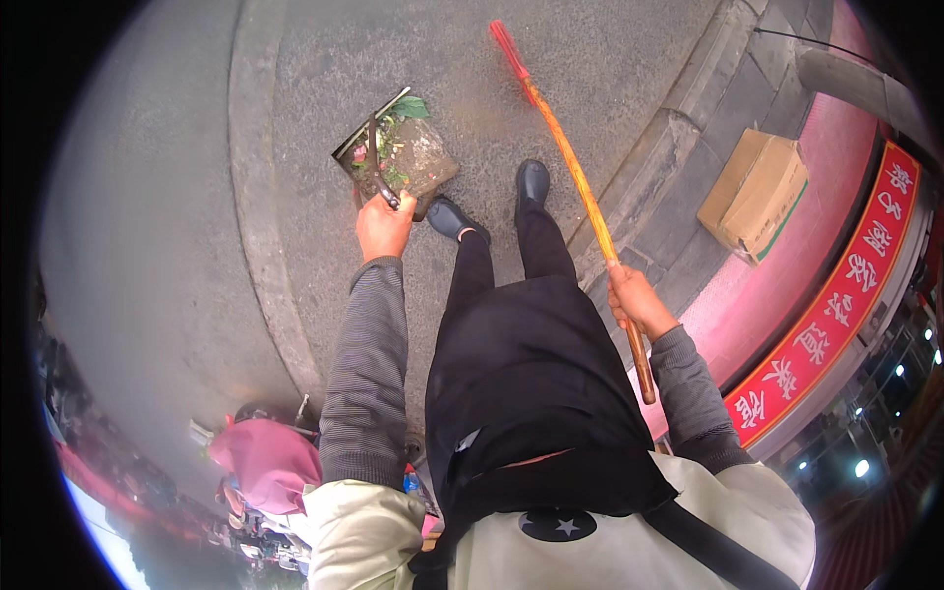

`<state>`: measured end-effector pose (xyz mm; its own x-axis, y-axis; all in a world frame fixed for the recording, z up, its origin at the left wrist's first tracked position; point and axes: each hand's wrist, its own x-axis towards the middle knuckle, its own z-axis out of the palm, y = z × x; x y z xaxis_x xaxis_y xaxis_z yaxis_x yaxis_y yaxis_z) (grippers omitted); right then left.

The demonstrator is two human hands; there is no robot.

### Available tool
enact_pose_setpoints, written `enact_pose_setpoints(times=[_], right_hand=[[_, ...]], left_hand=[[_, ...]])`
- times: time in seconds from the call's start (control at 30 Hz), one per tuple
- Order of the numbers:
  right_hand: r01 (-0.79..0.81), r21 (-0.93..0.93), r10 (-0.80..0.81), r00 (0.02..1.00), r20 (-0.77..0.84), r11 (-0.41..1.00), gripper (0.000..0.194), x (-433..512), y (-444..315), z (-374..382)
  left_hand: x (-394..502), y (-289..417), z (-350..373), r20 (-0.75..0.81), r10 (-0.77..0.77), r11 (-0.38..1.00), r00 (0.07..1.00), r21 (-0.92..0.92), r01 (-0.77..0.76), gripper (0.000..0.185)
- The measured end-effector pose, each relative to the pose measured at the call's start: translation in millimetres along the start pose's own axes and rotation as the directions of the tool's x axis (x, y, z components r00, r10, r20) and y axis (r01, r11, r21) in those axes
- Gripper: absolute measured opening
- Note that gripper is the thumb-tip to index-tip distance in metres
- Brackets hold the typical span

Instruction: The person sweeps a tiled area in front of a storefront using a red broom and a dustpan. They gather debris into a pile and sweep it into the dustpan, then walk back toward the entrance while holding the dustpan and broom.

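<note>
My left hand (385,227) grips the dark curved handle (374,151) of a worn, square dustpan (431,161). Green leaf scraps (394,140), a larger green leaf (411,108) and a small pink scrap lie in the pan. In my right hand (639,299) is a long, yellow-brown wood-grained pole (575,166), probably a broom handle. It slants up and left across the view, and its lower end sticks out below my fist. Its far end (507,48) is red, narrow and blurred; I cannot tell whether it touches the pavement.
My dark shoes (532,184) stand on grey pavement (457,66) beside the dustpan. A stone kerb (656,147) runs along the right, with a cardboard box (752,192) beyond it. Farther right hangs a red sign (833,317) bearing writing. A pink-covered vehicle (269,464) stands at lower left.
</note>
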<state>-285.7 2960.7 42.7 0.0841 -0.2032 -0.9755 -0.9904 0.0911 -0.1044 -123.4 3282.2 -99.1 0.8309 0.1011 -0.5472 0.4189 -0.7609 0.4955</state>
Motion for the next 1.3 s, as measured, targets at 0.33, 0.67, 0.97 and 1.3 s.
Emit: enact_pose_setpoints(times=[0.33, 0.67, 0.97, 1.3], right_hand=[[-0.237, 0.037, 0.2, 0.886, 0.419, 0.971, 0.044, -17, 19, 42], [-0.084, -0.084, 0.094, 0.986, 0.134, 0.993, 0.044, 3, -7, 13], [-0.187, -0.113, 0.218, 0.866, 0.45, 0.976, 0.043, -12, 21, 43], [0.03, -0.329, -0.001, 0.996, 0.089, 0.944, 0.042, 21, -39, 49]], left_hand=[[5, -1, 7, 0.042, 0.035, 0.999, 0.999, 0.036, -0.036, 0.036], [-25, -32, -1, 0.02, -0.05, 0.996, 0.999, 0.072, 0.048, 0.037], [-23, -51, -2, -0.017, -0.04, 0.999, 0.999, -0.02, 0.04, 0.037], [-48, -88, -25, -0.106, -0.099, 0.994, 0.989, -0.052, 0.094, 0.038]])
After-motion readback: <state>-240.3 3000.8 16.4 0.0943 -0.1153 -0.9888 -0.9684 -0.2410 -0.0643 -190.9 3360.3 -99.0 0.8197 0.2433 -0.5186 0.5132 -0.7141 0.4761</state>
